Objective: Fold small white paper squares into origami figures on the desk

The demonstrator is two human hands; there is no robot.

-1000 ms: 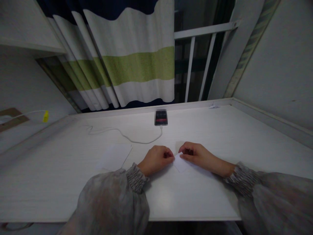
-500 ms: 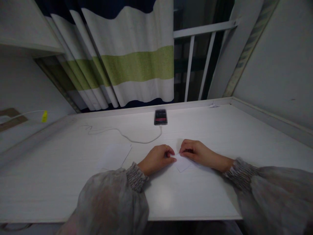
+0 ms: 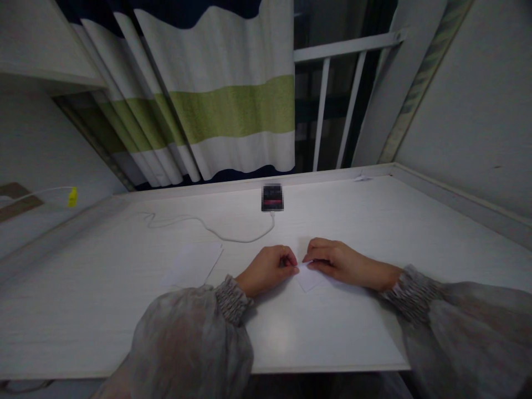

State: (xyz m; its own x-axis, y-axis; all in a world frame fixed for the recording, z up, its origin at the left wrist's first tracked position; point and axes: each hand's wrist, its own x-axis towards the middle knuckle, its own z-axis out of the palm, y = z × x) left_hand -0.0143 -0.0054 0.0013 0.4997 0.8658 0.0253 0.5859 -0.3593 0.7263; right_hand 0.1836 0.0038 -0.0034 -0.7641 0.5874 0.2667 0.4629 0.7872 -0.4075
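Observation:
A small folded piece of white paper lies on the white desk between my hands. My left hand is curled, its fingertips pinching the paper's left edge. My right hand lies over the paper's upper right part, fingers bent and pressed down on it. Both wrists rest on the desk in grey gathered sleeves.
A second white sheet lies to the left of my hands. A small dark device stands at the back of the desk, with a white cable trailing left. Behind are a striped curtain and a window rail.
My hands have stayed on the folded paper and moved slightly closer together over it. The paper now lies flatter on the desk.

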